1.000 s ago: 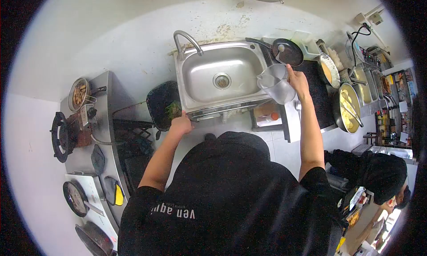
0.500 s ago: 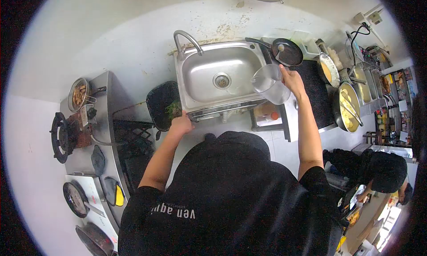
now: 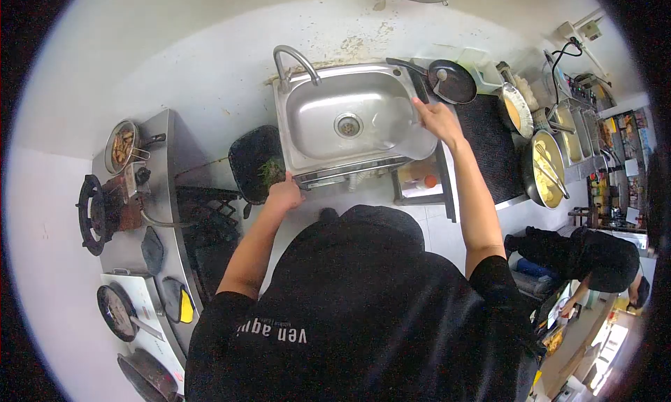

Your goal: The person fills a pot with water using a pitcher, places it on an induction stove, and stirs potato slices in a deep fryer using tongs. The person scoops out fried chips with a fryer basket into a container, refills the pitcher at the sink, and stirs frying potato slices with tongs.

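Note:
A clear jug (image 3: 412, 140) is tilted over the right end of the steel sink (image 3: 307, 161), partly blurred by motion. My right hand (image 3: 439, 125) is closed on its handle side. At the sink's front left corner, my left hand (image 3: 284, 194) rests with its fingers curled against the edge. Beside that hand sits a black bin (image 3: 241, 161) with green scraps (image 3: 269, 170) in it. The curved faucet (image 3: 282, 60) stands at the sink's back left; I cannot make out water from it.
Right of the sink are a black frying pan (image 3: 461, 88), a black ribbed mat (image 3: 482, 143) and a bowl with a whisk (image 3: 538, 192). A burner (image 3: 91, 213) and several pans stand on the left counter. Another person (image 3: 594, 262) bends at the lower right.
My right hand has moved left and slightly up, bringing the jug further over the sink and tilting it. My left hand stays at the corner. The other person has shifted slightly.

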The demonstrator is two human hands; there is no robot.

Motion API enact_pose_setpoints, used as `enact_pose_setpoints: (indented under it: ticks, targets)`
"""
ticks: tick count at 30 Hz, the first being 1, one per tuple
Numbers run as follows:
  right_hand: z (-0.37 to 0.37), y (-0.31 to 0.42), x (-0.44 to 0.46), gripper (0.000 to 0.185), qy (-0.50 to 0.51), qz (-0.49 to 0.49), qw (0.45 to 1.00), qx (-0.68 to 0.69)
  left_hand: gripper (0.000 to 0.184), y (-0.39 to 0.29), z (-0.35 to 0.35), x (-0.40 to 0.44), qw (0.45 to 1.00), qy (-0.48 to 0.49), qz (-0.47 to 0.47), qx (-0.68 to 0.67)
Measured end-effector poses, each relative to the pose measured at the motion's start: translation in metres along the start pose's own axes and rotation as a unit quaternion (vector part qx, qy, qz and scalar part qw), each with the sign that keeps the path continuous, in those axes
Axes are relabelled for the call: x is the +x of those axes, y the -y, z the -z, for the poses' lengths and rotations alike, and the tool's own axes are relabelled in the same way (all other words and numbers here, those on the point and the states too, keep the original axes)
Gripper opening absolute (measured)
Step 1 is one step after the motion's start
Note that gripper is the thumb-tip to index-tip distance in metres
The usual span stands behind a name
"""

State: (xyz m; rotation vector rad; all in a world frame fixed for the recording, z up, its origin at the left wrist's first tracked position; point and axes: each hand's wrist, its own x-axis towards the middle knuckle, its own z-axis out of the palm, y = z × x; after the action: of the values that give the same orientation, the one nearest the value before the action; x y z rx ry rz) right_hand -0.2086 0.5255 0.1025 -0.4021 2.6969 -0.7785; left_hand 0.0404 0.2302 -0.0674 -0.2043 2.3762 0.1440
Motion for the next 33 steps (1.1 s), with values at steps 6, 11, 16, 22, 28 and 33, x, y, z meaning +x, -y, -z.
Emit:
enact_pose_setpoints:
  ticks: [6, 11, 16, 22, 28, 33]
  targets:
    - [-0.02, 0.013, 0.018, 0.069, 0.03, 0.005, 0.997, 0.07, 0.075, 0.006, -0.004, 0.005, 1.0, 0.019, -0.001, -0.017]
    - [-0.029, 0.012, 0.027, 0.062, -0.026, 0.005, 0.979, 0.203, 0.075, 0.004, -0.002, -0.001, 1.0, -0.006, 0.001, -0.03]
    - [-0.007, 0.012, 0.021, 0.058, -0.058, -0.025, 0.94, 0.335, 0.078, -0.001, -0.003, 0.008, 0.999, 0.017, 0.016, -0.022]
    - [0.031, -0.016, 0.025, 0.065, -0.125, -0.039, 0.96, 0.247, 0.079, -0.006, 0.005, 0.001, 0.996, 0.048, 0.054, -0.049]
    - [0.05, -0.045, 0.028, 0.068, -0.138, -0.057, 0.97, 0.191, 0.083, -0.012, 0.024, -0.01, 0.986, 0.073, 0.07, -0.135]
    - [0.05, -0.065, 0.029, 0.066, -0.128, -0.022, 0.975, 0.182, 0.082, -0.017, 0.023, -0.007, 0.987, 0.073, 0.083, -0.121]
